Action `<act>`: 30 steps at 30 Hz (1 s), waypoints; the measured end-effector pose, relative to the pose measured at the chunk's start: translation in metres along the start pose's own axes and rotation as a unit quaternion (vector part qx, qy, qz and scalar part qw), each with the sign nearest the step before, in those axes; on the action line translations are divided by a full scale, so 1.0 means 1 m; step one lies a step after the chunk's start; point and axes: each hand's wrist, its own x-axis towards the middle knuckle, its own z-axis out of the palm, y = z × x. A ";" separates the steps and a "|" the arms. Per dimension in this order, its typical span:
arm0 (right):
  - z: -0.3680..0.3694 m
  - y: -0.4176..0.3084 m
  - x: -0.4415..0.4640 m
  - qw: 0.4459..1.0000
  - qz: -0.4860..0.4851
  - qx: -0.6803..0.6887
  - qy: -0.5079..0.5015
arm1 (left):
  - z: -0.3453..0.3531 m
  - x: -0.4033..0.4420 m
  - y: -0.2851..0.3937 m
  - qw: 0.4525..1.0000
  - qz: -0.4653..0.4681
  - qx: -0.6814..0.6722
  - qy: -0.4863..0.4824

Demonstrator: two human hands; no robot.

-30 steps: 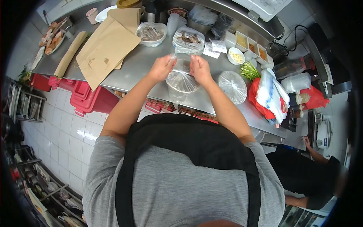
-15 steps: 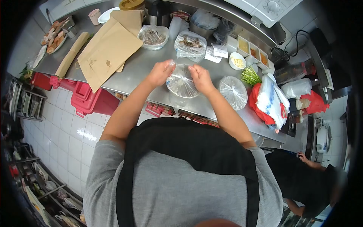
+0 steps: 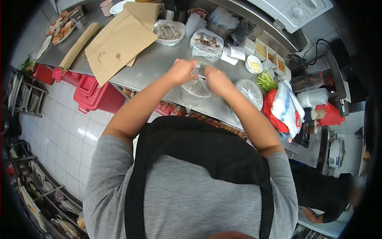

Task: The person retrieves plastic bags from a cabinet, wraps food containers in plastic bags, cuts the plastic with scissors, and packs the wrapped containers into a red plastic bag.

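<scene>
At the counter's front edge stands a round bowl point(image 3: 198, 89) inside a clear plastic bag, whose loose film hangs over the near side. My left hand point(image 3: 183, 72) pinches the gathered film above the bowl. Across from it, my right hand point(image 3: 218, 81) is closed on the same plastic, its fingers curled at the bag's neck. What lies in the bowl is hard to make out. Right of my right forearm is another film-covered bowl point(image 3: 250, 93), partly hidden by the arm. Sliced green stalks point(image 3: 266, 81) lie beyond it.
Brown paper sheets point(image 3: 119, 44) cover the left of the steel counter. Two bagged containers point(image 3: 168, 32) stand at the back, near a small white bowl point(image 3: 253, 64). Plastic bags point(image 3: 287, 107) lie right. Red bins point(image 3: 97, 95) stand below left. A person in black point(image 3: 318, 189) is at lower right.
Both hands have drawn closer together over the bowl, pulling the film up into a gathered neck. The view has shifted slightly.
</scene>
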 end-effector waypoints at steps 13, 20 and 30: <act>0.021 0.015 0.009 0.674 0.090 0.733 0.002 | -0.003 0.001 0.006 1.000 -0.015 0.023 -0.010; 0.023 0.004 0.006 0.570 0.101 0.815 0.023 | -0.023 0.016 0.008 0.994 -0.069 -0.086 -0.012; 0.039 -0.011 0.014 0.691 0.200 0.683 0.130 | -0.061 0.055 0.068 0.919 0.149 -0.350 0.105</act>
